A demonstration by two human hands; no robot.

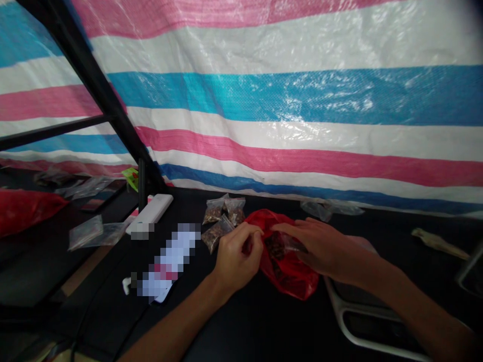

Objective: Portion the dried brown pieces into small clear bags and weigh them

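Observation:
A red plastic bag (302, 284) lies open on the black table, with brown dried bits (275, 247) inside. My left hand (241, 251) is closed, thumb and forefinger pinching the bag's left rim. Over the opening's right side, my right hand (320, 246) has its fingers curled round what looks like a small clear plastic bag (292, 244); its fingertips are partly hidden. Just behind my left hand sit three small clear zip bags (214, 234) filled with brown bits.
A pale-framed device like a kitchen scale (345, 322) lies under my right forearm. To the left are a blurred-out phone (164, 291), a white power bank (153, 213) and flat clear bags (86, 234). A black metal frame (90, 70) rises before a striped tarp (264, 95).

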